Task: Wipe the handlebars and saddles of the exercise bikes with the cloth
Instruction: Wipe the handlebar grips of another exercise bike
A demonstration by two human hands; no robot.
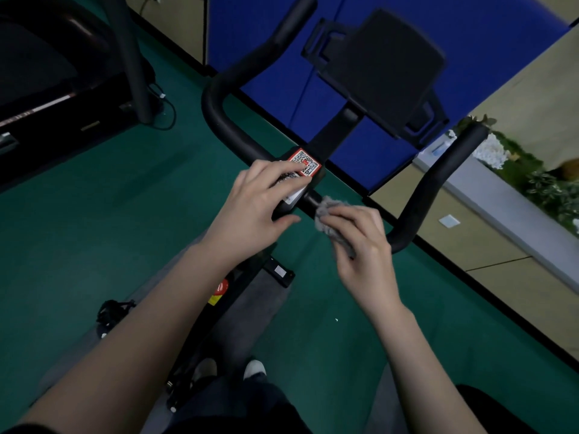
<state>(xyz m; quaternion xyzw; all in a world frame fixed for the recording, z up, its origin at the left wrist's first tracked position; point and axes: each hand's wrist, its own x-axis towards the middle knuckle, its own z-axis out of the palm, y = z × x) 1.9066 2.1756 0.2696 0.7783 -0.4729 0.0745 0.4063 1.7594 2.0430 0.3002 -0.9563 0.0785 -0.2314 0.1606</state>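
We see the handlebars (pixel 219 98) wrapped in matt black foam, the cloth (pixel 329 211) grey and fuzzy — the sticker (pixel 305 162) glossy paper.

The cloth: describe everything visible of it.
The cloth is a grey, fuzzy rag, bunched into a wad. The right hand grips it with curled fingers, covering most of it; only its upper edge and a lower fold show. It is pressed on the centre bar of the black handlebar, beside the stickered clamp.
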